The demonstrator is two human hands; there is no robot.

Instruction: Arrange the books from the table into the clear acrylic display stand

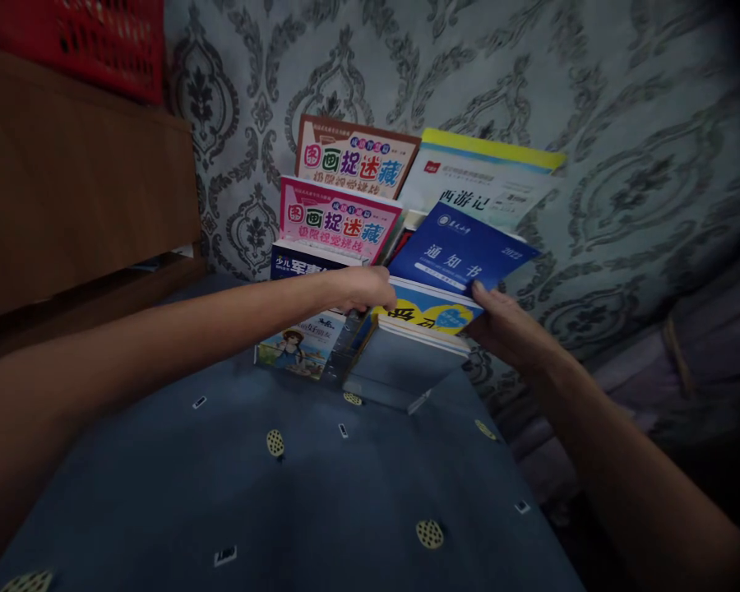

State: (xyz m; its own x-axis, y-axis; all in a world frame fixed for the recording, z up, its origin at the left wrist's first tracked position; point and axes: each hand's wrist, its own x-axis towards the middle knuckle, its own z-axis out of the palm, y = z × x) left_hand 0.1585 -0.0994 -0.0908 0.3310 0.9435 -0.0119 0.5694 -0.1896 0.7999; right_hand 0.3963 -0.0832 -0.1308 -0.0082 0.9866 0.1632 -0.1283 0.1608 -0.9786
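Note:
A book rack [388, 366] with a grey front stands against the wall, holding books in two columns. In the right column, a blue booklet [450, 251] leans to the right above a yellow and blue book [425, 311]. My right hand [506, 325] grips the blue booklet's lower right corner, thumb on its cover. At the left edge of the yellow and blue book is my left hand [367, 288], its fingers curled; what they pinch is hidden. Behind the booklet rises a yellow-topped book [481, 168]. The left column has a brown book [354, 156], a pink book [339, 218] and others lower down.
The rack rests on a dark blue cloth [321, 501] printed with pineapples. A wooden cabinet [86, 173] is at the left, with a red plastic basket [108, 41] on top. Patterned wallpaper [234, 99] covers the wall behind. Pale fabric [629, 370] hangs at the right.

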